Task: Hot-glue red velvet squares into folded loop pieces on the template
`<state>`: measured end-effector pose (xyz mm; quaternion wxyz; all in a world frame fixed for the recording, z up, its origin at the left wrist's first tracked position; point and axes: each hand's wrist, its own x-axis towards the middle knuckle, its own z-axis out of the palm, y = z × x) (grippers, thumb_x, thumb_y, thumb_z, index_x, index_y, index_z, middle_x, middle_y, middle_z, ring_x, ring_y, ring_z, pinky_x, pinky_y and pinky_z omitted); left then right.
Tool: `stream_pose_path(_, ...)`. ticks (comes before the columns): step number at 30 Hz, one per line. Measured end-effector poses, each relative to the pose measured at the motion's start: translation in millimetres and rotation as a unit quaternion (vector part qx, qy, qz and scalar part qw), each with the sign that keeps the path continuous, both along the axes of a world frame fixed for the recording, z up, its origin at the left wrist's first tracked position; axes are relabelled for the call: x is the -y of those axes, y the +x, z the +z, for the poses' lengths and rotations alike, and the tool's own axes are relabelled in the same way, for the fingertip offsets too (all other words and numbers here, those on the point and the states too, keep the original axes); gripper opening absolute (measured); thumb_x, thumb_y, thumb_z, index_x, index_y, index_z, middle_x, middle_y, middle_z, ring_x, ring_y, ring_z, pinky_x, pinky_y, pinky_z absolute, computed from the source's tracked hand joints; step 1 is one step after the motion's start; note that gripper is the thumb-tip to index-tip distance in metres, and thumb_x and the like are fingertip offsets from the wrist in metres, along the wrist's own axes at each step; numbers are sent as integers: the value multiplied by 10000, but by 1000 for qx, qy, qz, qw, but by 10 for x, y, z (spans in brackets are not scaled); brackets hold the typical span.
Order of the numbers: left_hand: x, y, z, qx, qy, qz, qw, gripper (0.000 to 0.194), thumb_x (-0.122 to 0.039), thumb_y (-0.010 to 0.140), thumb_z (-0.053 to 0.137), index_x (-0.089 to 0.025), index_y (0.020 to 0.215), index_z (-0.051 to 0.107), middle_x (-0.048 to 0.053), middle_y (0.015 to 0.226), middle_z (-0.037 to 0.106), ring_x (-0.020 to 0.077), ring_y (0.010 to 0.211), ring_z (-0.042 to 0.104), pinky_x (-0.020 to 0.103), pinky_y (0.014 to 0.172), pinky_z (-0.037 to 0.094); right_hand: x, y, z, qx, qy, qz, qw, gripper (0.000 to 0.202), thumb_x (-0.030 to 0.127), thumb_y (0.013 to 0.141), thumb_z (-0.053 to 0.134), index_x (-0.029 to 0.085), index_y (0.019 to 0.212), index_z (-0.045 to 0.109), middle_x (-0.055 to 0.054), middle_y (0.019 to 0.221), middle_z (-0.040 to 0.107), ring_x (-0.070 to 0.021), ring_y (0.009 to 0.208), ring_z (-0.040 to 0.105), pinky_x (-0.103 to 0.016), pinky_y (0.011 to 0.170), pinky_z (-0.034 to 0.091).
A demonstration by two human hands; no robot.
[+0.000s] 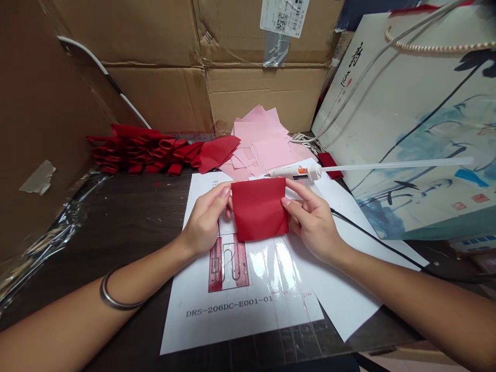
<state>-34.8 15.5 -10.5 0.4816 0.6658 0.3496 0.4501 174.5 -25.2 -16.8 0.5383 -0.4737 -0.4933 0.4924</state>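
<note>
A square of red fabric or paper [260,209] is held up by its two sides, over white printed sheets [209,330]. My left hand [207,214] pinches its left edge between thumb and fingers. At its right edge, my right hand [310,217] grips it the same way. Just behind the square lies a white glue gun [294,171] with a long clear glue stick [395,164] sticking out to the right. On the printed sheet below, a red-marked drawing [228,263] shows under clear tape.
Folded red pieces [147,152] are lined up at the back left, beside a pile of pink squares [267,139]. Cardboard boxes [267,95] wall the back. A painted paper bag [418,124] stands right, and a black cord [375,237] crosses the sheets.
</note>
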Motion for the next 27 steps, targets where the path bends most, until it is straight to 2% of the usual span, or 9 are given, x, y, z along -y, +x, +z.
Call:
stream_pose_path(3,7,14,6,-9,-2,2,1000,382,-433,990,388,-193,730,531,7,655,500,139,610,450,292,595,383,-2,-5,6,-3,-5,-1,1000,397,303,899,576,254,1293,557,81,491,383,-124,448,427,-272,400,361)
stream_pose_path(7,23,47,37,-68,-14,10,998,187,-347,897,603,-192,803,558,-51,570,455,100,514,383,255,530,347,-2,-24,35,-13,-16,8,1000,399,308,900,557,253,1295,551,45,575,512,-126,482,468,-262,400,355)
stream_pose_path(9,25,61,49,-91,-21,26,995,141,-318,877,631,-181,878,599,-60,547,470,91,494,383,240,510,341,0,-34,63,-25,-26,0,999,379,287,899,523,245,1273,568,20,642,580,-108,457,437,-256,384,330)
stream_pose_path(12,18,70,46,-104,-22,46,993,212,-314,878,627,-173,1036,639,-53,559,504,94,497,421,229,492,345,7,-35,90,-32,-24,-15,999,374,239,885,458,234,1235,590,-17,762,655,-78,404,335,-259,361,272)
stream_pose_path(15,4,66,21,-125,-9,61,990,271,-320,873,627,-186,1107,648,-50,559,509,103,504,446,228,488,356,15,-13,77,-6,7,-26,1000,351,216,887,433,253,1196,596,-20,823,655,-79,413,319,-269,382,285)
stream_pose_path(18,-6,61,4,-172,8,75,982,292,-313,855,632,-170,1109,656,-54,533,499,106,481,424,236,476,353,27,12,53,79,80,-67,991,319,197,884,470,276,1164,599,-6,788,599,-101,460,393,-283,432,358)
stream_pose_path(21,-7,60,10,-224,36,77,971,336,-279,836,632,-147,1144,649,-68,498,476,103,457,389,239,470,341,46,17,52,240,185,-59,951,234,184,879,528,255,1062,656,-25,830,633,-152,608,553,-340,569,484)
stream_pose_path(24,0,59,26,-260,46,55,963,428,-231,830,608,-140,1248,611,-76,489,464,103,465,398,234,488,348,65,8,46,383,252,41,888,233,189,888,545,210,1065,695,-55,997,718,-211,870,666,-397,774,549)
stream_pose_path(27,7,55,30,-274,49,30,960,580,-160,816,574,-161,1391,501,-94,489,432,98,462,389,232,521,367,78,4,19,475,247,126,835,292,232,918,525,177,1148,698,-65,1201,698,-240,1034,678,-406,849,564)
